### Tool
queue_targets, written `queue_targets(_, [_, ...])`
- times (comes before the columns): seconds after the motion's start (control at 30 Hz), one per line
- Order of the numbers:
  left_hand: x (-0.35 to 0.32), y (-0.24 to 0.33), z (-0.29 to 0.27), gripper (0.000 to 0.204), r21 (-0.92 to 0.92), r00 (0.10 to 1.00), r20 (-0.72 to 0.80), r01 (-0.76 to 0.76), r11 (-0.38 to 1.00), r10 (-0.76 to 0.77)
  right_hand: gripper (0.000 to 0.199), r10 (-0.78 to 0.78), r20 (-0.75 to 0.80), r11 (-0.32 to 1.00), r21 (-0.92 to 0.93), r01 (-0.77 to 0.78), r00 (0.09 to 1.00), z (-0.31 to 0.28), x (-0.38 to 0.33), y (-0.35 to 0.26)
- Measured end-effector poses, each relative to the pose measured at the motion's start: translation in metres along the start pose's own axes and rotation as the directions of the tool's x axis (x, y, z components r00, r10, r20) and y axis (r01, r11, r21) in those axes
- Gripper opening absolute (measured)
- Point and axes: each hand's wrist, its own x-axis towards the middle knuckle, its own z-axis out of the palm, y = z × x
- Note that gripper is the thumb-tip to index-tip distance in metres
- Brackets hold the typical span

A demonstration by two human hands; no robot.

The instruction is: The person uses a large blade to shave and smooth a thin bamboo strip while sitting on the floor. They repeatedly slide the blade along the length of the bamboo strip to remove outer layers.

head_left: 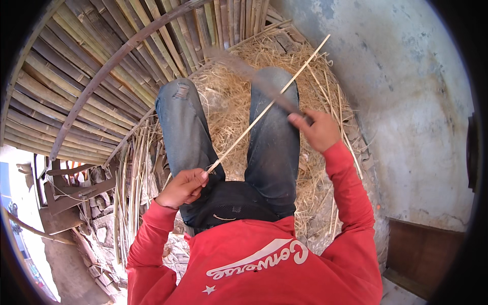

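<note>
Between the fingers of my left hand (pixel 184 187) is the near end of a thin, pale bamboo strip (pixel 238 140). The strip slants away to the upper right, over my right thigh. My right hand (pixel 319 130) is closed around the handle of a long knife (pixel 287 103). Its blade points to the upper left and crosses the strip above my right knee. Motion smears the far part of the blade. Whether blade and strip touch, I cannot tell.
Pale shavings (pixel 223 109) cover the ground between and beyond my legs. A slatted bamboo panel (pixel 96 76) leans at the upper left. More thin strips (pixel 124 190) stand below it. At the right rises a plastered wall (pixel 406 91), with a brown board (pixel 424 256) at its foot.
</note>
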Motion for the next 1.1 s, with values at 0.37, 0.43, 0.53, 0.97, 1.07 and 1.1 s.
queue_targets(0.37, [-0.007, 0.01, 0.001, 0.041, 0.093, 0.996, -0.068, -0.059, 0.994, 0.066, 0.062, 0.011, -0.011, 0.998, -0.059, -0.011, 1.0, -0.011, 0.02, -0.01])
queue_targets(0.43, [-0.019, 0.007, -0.006, 0.04, 0.068, 0.997, -0.069, -0.018, 0.998, 0.023, 0.064, 0.033, -0.083, 0.997, -0.06, -0.038, 0.996, -0.018, 0.039, 0.02])
queue_targets(0.53, [-0.031, 0.003, -0.01, 0.039, 0.076, 0.997, -0.074, -0.026, 0.997, 0.031, 0.068, 0.241, -0.15, 0.965, -0.069, -0.253, 0.959, -0.03, 0.061, 0.052])
queue_targets(0.97, [-0.051, -0.012, -0.03, 0.038, 0.052, 0.996, -0.078, 0.057, 0.997, -0.053, 0.072, 0.057, -0.112, 0.998, -0.026, -0.06, 0.992, -0.015, 0.04, 0.027])
queue_targets(1.07, [-0.062, -0.025, -0.048, 0.039, 0.023, 0.998, -0.005, 0.069, 0.997, -0.069, 0.079, 0.311, -0.244, 0.946, -0.007, -0.323, 0.918, -0.046, 0.094, 0.15])
queue_targets(1.1, [-0.062, -0.028, -0.047, 0.041, 0.006, 0.999, -0.023, 0.048, 0.999, -0.048, 0.079, 0.304, -0.245, 0.949, -0.007, -0.315, 0.921, -0.048, 0.095, 0.169])
